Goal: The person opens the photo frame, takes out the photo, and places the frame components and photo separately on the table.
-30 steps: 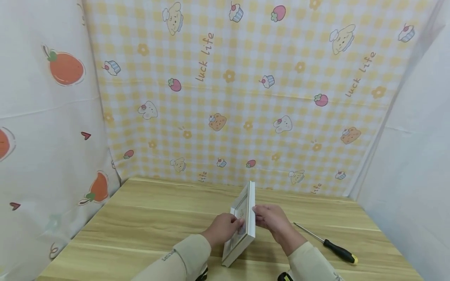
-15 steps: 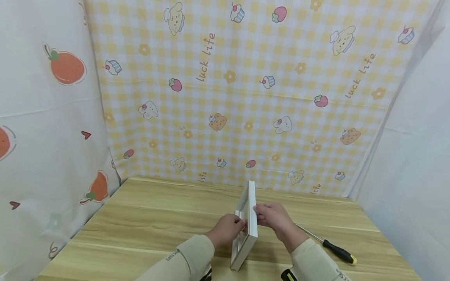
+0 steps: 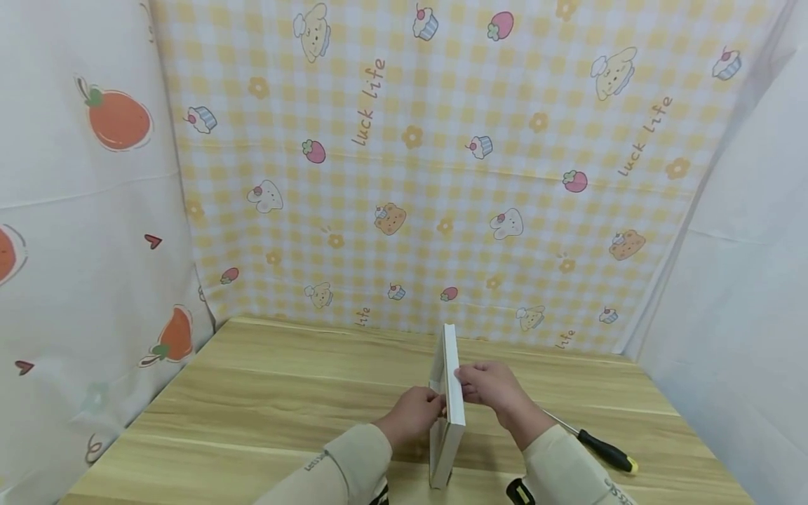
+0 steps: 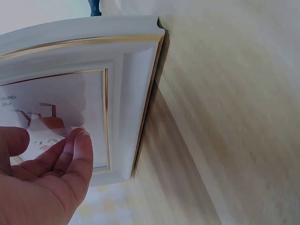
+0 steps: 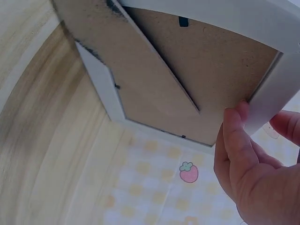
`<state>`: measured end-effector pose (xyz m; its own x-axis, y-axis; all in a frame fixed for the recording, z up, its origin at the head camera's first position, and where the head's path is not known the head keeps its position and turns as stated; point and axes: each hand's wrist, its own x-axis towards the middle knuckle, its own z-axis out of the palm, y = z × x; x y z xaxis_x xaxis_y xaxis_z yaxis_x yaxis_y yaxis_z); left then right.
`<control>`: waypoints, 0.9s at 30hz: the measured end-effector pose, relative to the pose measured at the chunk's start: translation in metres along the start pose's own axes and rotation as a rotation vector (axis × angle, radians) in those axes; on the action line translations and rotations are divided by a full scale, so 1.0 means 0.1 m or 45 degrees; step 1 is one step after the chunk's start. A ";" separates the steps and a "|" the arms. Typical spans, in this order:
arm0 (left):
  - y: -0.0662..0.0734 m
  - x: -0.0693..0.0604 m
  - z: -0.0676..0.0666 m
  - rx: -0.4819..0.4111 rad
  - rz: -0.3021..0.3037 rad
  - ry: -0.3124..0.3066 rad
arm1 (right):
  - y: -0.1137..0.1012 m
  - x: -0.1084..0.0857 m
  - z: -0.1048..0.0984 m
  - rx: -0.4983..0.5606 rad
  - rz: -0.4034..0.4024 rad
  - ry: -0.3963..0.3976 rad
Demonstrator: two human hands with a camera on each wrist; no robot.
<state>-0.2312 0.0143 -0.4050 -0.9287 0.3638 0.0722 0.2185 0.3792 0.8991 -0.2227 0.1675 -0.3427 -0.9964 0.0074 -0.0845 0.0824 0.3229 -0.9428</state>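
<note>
A white picture frame [image 3: 453,407] with gold trim stands almost edge-on to the head camera, its lower end by the tabletop. My right hand [image 3: 495,389] pinches its side rim, the fingers reaching onto the back in the right wrist view. That view also shows the brown backing board [image 5: 234,61] and a stand leg [image 5: 154,70] angled across it. In front of the picture is my left hand [image 4: 51,183], fingers loosely bent, thumb apart, nothing between them. Its fingertips are at or very near the pane; contact is unclear. The head view partly hides them behind the rim.
To the right on the wooden table [image 3: 284,393] lies a screwdriver [image 3: 607,452] with a black and yellow handle, its shaft partly behind my right forearm. A checked, printed cloth [image 3: 410,175] hangs along the back, with white cloth at both sides.
The picture frame has turned more edge-on, its near lower end swinging right, so less of its front shows. My left hand has shifted slightly right with it; the right hand keeps its grip.
</note>
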 end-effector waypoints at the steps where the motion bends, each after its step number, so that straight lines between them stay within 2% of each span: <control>1: 0.01 0.00 0.01 -0.013 0.000 -0.002 | -0.01 0.00 0.00 -0.005 0.000 0.002; 6: 0.03 -0.01 0.02 -0.094 -0.032 -0.025 | -0.03 0.00 -0.01 -0.042 0.005 0.004; 13: -0.01 0.04 0.03 -0.170 -0.046 -0.038 | -0.02 0.00 -0.01 -0.051 0.011 0.007; 22: 0.11 0.11 -0.10 -0.298 -0.065 -0.016 | 0.00 0.01 -0.01 -0.054 0.010 0.015; 27: 0.16 0.13 -0.14 -0.364 -0.121 0.013 | 0.01 0.01 -0.01 -0.065 0.020 0.014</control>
<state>-0.2438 0.0130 -0.3832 -0.9442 0.3291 -0.0153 0.0383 0.1558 0.9870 -0.2236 0.1686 -0.3432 -0.9952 0.0229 -0.0952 0.0969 0.3706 -0.9237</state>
